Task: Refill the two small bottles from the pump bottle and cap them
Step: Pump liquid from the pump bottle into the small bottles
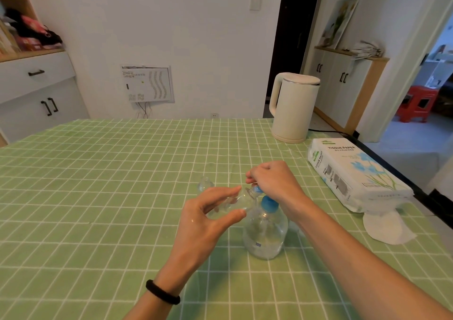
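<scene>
pump bottle (266, 231): clear body, blue pump top, upright mid-table (98, 197), nearer the right edge | right hand (274, 182): fingers curled over its pump head | left hand (208, 218): pinches clear small bottle (241, 201), tilted, mouth at the nozzle | second small bottle (205, 184): just behind

There it is, "TISSUE PAPER" in dark capitals on top of the tissue pack (353, 172), the same words again down its end face, while its finer print, the wall panel's (147, 83) sticker and the pump bottle's (266, 231) small blue label are all too small to read.
</scene>
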Motion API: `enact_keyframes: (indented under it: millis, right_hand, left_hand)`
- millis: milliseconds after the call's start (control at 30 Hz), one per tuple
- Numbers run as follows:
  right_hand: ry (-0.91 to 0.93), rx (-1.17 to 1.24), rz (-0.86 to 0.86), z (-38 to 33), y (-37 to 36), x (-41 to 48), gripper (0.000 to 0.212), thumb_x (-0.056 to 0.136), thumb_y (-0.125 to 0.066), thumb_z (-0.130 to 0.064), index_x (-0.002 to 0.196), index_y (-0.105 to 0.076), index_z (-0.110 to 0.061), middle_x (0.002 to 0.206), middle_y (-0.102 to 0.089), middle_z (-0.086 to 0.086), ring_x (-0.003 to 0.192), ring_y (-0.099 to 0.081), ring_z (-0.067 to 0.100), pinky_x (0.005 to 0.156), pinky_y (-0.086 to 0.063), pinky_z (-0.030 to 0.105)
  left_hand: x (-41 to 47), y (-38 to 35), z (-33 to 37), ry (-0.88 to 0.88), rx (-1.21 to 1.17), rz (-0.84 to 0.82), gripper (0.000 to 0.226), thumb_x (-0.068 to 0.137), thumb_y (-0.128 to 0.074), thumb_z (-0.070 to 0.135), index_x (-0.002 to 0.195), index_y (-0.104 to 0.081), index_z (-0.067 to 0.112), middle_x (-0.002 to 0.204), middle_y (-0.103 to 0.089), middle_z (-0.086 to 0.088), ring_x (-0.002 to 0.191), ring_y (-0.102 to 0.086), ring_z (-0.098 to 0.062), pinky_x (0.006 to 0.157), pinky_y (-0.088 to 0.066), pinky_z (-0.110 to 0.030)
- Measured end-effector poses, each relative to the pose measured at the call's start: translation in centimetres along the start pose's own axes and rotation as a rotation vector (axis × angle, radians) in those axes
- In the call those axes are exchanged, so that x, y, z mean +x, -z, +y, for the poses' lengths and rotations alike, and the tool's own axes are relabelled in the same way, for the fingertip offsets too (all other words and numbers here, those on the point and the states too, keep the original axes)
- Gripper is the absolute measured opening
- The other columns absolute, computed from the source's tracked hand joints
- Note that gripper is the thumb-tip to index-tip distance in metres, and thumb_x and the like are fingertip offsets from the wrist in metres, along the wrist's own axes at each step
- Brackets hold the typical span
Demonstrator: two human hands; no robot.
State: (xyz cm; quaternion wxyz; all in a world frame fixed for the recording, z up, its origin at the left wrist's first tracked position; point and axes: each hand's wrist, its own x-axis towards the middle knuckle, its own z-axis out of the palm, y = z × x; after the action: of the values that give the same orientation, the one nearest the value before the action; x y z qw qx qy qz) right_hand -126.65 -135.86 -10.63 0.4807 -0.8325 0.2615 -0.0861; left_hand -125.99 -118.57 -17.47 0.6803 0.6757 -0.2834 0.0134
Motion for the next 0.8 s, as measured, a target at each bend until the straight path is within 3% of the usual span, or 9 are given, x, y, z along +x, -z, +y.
enact_keyframes:
  millis: [167, 367, 567, 700, 733, 800]
  right_hand:
    - [-0.016, -0.023, 0.028, 0.6, -0.2, -0.1, 0.026, 0.095, -0.061, -0.012, 0.101, -0.083, 0.0, 0.105, -0.084, 0.015, 0.109, -0.077, 0.036, 0.104, -0.059, 0.057]
    - [-0.019, -0.031, 0.027, 0.8, -0.3, -0.4, 0.032, 0.095, -0.06, -0.014, 0.111, -0.078, 0.007, 0.113, -0.08, 0.023, 0.116, -0.074, 0.041, 0.105, -0.057, 0.062]
    - [-0.015, -0.049, 0.029, 0.1, 0.1, -0.5, 0.036, 0.094, -0.06, -0.017, 0.115, -0.076, 0.008, 0.12, -0.077, 0.025, 0.12, -0.071, 0.044, 0.106, -0.057, 0.062]
    - [0.01, -0.084, 0.027, -0.3, 0.3, -0.4, 0.037, 0.096, -0.06, -0.02, 0.114, -0.076, 0.009, 0.121, -0.076, 0.026, 0.092, -0.076, 0.039, 0.105, -0.057, 0.062]
    - [0.007, -0.083, 0.025, -0.3, 0.3, -0.4, 0.038, 0.096, -0.059, -0.02, 0.115, -0.075, 0.008, 0.122, -0.076, 0.026, 0.093, -0.076, 0.038, 0.106, -0.057, 0.062]
    - [-0.009, -0.067, 0.027, -0.2, 0.3, -0.4, 0.04, 0.096, -0.058, -0.02, 0.119, -0.075, 0.008, 0.123, -0.076, 0.025, 0.114, -0.076, 0.043, 0.108, -0.057, 0.061]
  left_hand:
    - [-0.1, 0.0, -0.4, -0.009, 0.045, -0.002, 0.042, 0.077, -0.09, 0.025, 0.116, -0.079, 0.034, 0.114, -0.081, 0.017, 0.111, -0.075, -0.004, 0.097, -0.054, -0.013]
    - [-0.6, 0.0, -0.7, -0.006, 0.072, 0.008, 0.046, 0.074, -0.089, 0.036, 0.119, -0.079, 0.035, 0.115, -0.08, 0.018, 0.112, -0.075, -0.004, 0.1, -0.055, -0.018]
    - [-0.9, -0.3, -0.3, -0.02, 0.059, 0.047, 0.044, 0.073, -0.09, 0.03, 0.116, -0.079, 0.031, 0.115, -0.081, 0.016, 0.11, -0.076, -0.005, 0.102, -0.056, -0.023]
    - [-1.0, -0.4, 0.0, -0.043, 0.075, 0.063, 0.04, 0.075, -0.091, 0.033, 0.112, -0.078, 0.026, 0.112, -0.081, 0.013, 0.112, -0.076, -0.01, 0.104, -0.057, -0.03]
    - [-1.0, -0.4, 0.0, -0.045, 0.076, 0.066, 0.041, 0.075, -0.093, 0.037, 0.112, -0.079, 0.027, 0.112, -0.081, 0.013, 0.112, -0.076, -0.01, 0.104, -0.057, -0.03]
    - [-1.2, -0.4, 0.0, -0.045, 0.08, 0.074, 0.042, 0.074, -0.089, 0.043, 0.112, -0.079, 0.028, 0.111, -0.081, 0.014, 0.11, -0.076, -0.009, 0.103, -0.058, -0.031]
